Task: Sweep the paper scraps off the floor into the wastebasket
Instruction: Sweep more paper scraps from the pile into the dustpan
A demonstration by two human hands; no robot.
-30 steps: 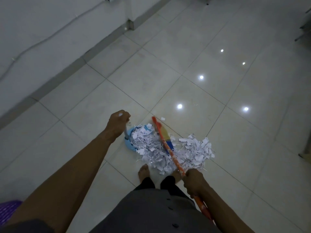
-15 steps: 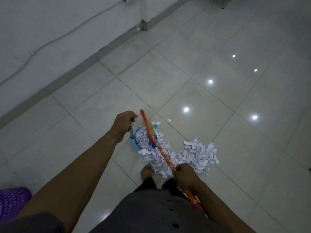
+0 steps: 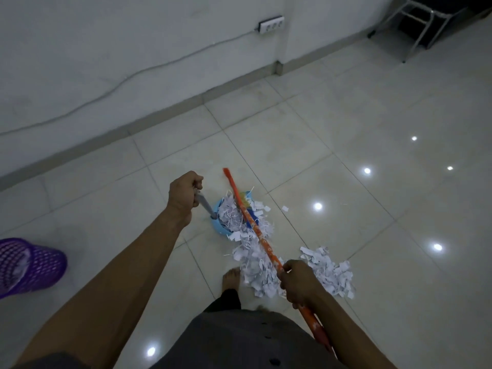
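White paper scraps (image 3: 327, 272) lie heaped on the tiled floor in front of my feet. Part of the heap fills a blue dustpan (image 3: 218, 227). My left hand (image 3: 183, 194) grips the dustpan's grey upright handle (image 3: 205, 206). My right hand (image 3: 298, 279) grips the orange broom handle (image 3: 262, 242), which runs from lower right up over the scraps. The broom's coloured bristles (image 3: 246, 202) sit at the dustpan, mostly hidden by paper. A purple mesh wastebasket (image 3: 26, 265) stands at the far left edge.
A white wall with a grey skirting (image 3: 133, 126) runs along the left and back. A power strip (image 3: 271, 25) and its cable hang on the wall. Metal chair legs (image 3: 415, 27) stand at the top right. My bare foot (image 3: 231, 278) is beside the scraps.
The view has tilted up and turned left, so the wastebasket shows more fully. More scraps now sit in the dustpan, and the broom handle has swung left over the pile.
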